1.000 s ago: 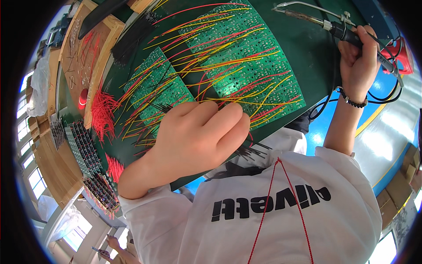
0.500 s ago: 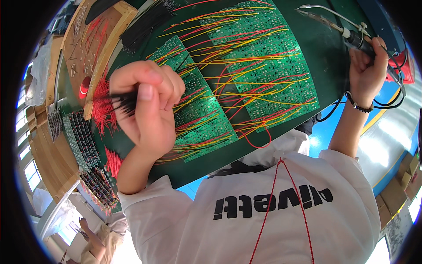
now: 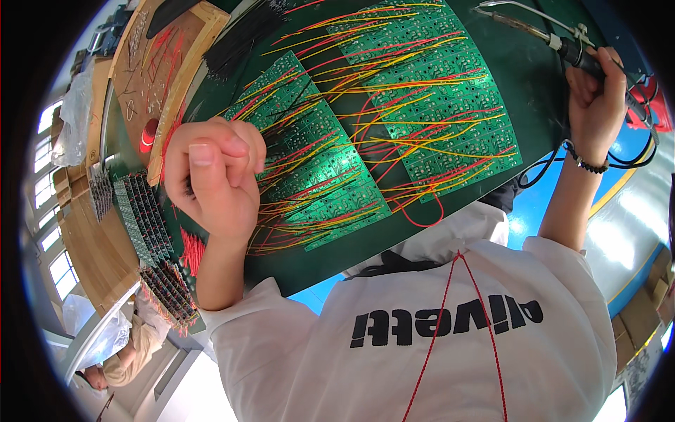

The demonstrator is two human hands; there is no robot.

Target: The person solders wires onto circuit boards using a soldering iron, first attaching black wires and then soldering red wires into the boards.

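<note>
My left hand [image 3: 213,176] is curled closed above the left edge of the bench, thumb pressed against the bent fingers. A dark bit of the black wires [image 3: 188,186] shows inside its grip; the rest is hidden. Beside it lies a green circuit board panel [image 3: 346,176] with red, yellow and black wires sticking out. A larger green panel [image 3: 450,133], likewise wired in red and yellow, lies to its right. At the far right, my right hand [image 3: 598,102] is wrapped round the black handle of a soldering iron [image 3: 575,55], its tip pointing left above the bench, apart from the boards.
Loose black wires [image 3: 242,43] lie at the back left, near a wood-framed tray [image 3: 184,81]. Red wires [image 3: 192,252] and stacked boards [image 3: 144,218] sit along the left. Black cables [image 3: 636,160] hang at right. Another person [image 3: 130,344] is at lower left.
My left hand has moved left and turned, so the black wire bundle that stuck out of it is now mostly hidden. My right hand keeps its hold on the soldering iron. The view has shifted slightly.
</note>
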